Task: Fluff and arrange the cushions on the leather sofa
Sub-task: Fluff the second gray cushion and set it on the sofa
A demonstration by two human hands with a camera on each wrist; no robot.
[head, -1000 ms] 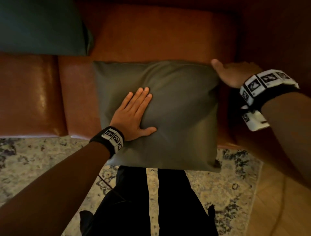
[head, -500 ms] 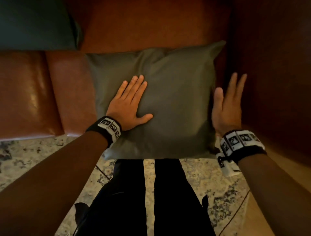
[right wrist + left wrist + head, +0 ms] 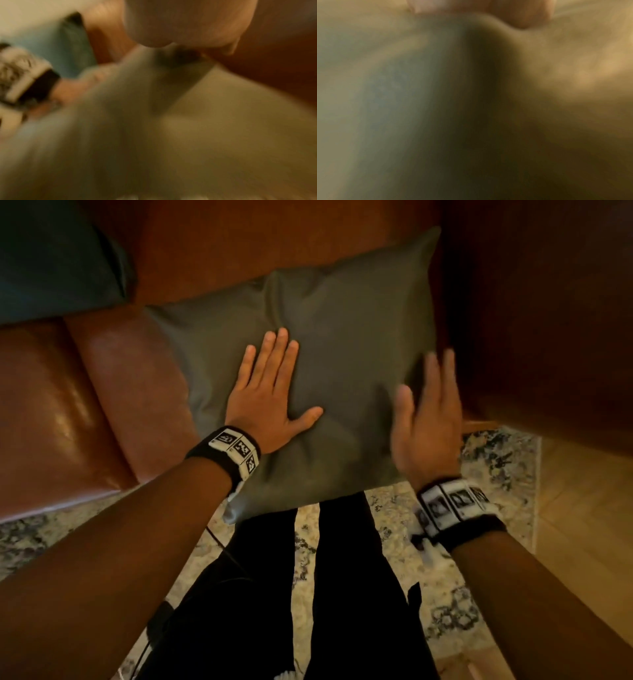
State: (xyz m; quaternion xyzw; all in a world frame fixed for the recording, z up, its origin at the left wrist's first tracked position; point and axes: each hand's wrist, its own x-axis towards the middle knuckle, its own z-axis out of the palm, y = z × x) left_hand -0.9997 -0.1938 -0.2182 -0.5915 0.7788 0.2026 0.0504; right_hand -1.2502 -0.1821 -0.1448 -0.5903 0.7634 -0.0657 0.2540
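A grey-green square cushion (image 3: 346, 344) leans tilted on the brown leather sofa (image 3: 102, 392), its near corner hanging over the seat's front edge. My left hand (image 3: 270, 392) lies flat on the cushion's middle, fingers straight and pressing. My right hand (image 3: 428, 412), blurred by motion, is flat with straight fingers at the cushion's right edge. The left wrist view is a blur of cushion fabric (image 3: 419, 94) close up. In the right wrist view the cushion (image 3: 120, 121) fills the frame, with my left wristband (image 3: 25, 75) at the left.
A dark teal cushion (image 3: 58, 258) leans on the sofa back at the upper left. The sofa's arm (image 3: 534, 320) rises right of the grey cushion. A patterned rug (image 3: 479, 508) and wooden floor (image 3: 582, 508) lie below, and my black-trousered legs (image 3: 291, 594) stand by the seat.
My right hand left the cushion's top right corner, opened flat and came down onto its right edge. The cushion has tilted and moved back toward the sofa back. The left hand stays pressed.
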